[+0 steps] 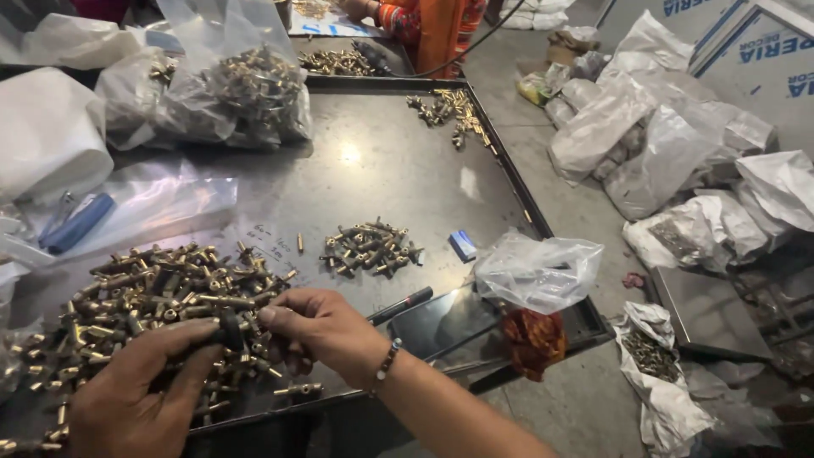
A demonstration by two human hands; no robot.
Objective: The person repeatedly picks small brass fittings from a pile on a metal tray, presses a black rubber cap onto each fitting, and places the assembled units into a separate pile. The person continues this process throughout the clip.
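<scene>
both hands are down at the near-left corner of the metal tray (398, 161), right over the big heap of brass fittings (161, 297). the left hand (127, 399) lies on the heap with fingers curled, and the right hand (318, 326) meets it fingertip to fingertip, the two pinched together on a small dark part (229, 329), possibly a black cap, though it is hard to make out. a smaller pile of fittings (371, 248) sits mid-tray, well apart from the hands. a black pen (400, 305) lies just beside the right wrist near the front edge. a crumpled clear bag (536, 271) rests at the near-right corner, a blue box (462, 245) beside it.
</scene>
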